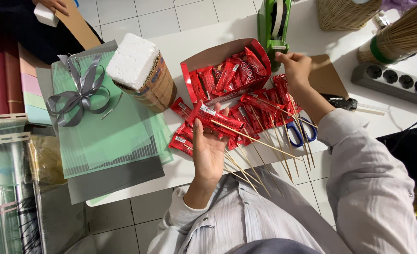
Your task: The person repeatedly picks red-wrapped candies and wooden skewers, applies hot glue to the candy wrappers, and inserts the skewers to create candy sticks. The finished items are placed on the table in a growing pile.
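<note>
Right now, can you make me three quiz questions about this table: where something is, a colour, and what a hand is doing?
1. Where is the white foam block?
A. in the brown basket
B. on the floor
C. in the red box

2. What colour is the ribbon bow?
A. yellow
B. grey
C. blue

3. What is the left hand doing?
A. resting empty
B. cutting paper
C. holding a red snack bar on a wooden skewer

Answers: 1 A, the foam sticks out of the basket top. 2 B, the bow is plainly grey. 3 C, the fingers close around the bar.
</note>
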